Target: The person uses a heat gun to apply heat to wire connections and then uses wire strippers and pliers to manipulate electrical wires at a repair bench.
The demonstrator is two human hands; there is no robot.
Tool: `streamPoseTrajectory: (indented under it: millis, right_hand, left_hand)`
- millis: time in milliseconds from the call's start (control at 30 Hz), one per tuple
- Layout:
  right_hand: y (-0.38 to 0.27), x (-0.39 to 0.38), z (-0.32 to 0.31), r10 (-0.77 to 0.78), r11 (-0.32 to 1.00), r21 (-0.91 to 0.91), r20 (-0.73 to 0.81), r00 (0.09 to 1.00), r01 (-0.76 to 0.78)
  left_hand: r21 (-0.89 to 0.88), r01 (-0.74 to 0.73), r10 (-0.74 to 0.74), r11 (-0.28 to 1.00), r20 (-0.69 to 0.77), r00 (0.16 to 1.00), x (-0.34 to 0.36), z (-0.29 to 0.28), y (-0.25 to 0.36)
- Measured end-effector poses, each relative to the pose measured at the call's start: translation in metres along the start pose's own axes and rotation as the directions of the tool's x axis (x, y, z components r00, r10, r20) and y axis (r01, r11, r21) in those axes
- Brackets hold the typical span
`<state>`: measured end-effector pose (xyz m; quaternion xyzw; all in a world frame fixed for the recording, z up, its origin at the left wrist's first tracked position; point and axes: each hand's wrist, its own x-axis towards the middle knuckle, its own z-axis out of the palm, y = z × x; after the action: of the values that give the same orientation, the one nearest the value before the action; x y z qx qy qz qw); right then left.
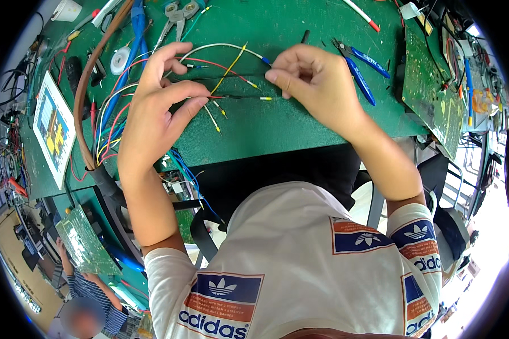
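Observation:
My left hand (163, 104) is closed on thin wires at the left of the work area. A red wire (212, 61), a yellow wire (230, 69) and a white wire (212, 118) with tipped ends run out around it. My right hand (314, 93) is pinched at the end of an arched white wire (223, 44), by its blue end sleeve (266, 60). Blue-handled cutters (359, 79) lie just right of that hand. Whatever is between my right fingertips is mostly hidden.
Crimping pliers (175, 20), a thick cable bundle (104, 181) and a pictured panel (54, 130) are on the green mat (266, 130). Circuit boards (430, 85) lie at the right. Another person (102, 299) works at lower left.

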<state>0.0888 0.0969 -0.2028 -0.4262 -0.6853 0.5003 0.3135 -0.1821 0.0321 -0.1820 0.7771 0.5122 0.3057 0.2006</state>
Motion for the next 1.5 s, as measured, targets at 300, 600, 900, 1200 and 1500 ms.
streamPoseTrajectory:
  millis: [300,600,900,1200,1500]
  right_hand:
    - [-0.011,-0.026,0.008,0.117,0.988,0.092,0.064,0.991,-0.122]
    - [-0.002,-0.023,-0.011,0.040,0.995,0.077,0.239,0.970,-0.060]
    - [0.016,-0.035,-0.008,-0.490,0.772,-0.383,0.150,0.859,0.508]
    - [0.008,-0.022,-0.004,-0.381,0.804,-0.433,0.149,0.912,0.407]
    - [0.004,-0.029,0.000,-0.348,0.770,-0.499,0.193,0.917,0.398]
  left_hand:
    - [-0.033,-0.040,0.044,0.999,0.130,0.991,-0.005,0.005,0.008]
    - [-0.021,-0.014,0.017,1.000,0.154,0.988,-0.001,0.007,0.004]
    - [0.006,-0.027,0.025,1.000,0.278,0.960,0.005,-0.001,0.014]
    - [0.017,-0.037,0.029,0.999,0.343,0.939,0.009,-0.005,0.013]
    - [0.054,-0.035,0.023,0.998,0.220,0.975,0.002,0.004,0.012]
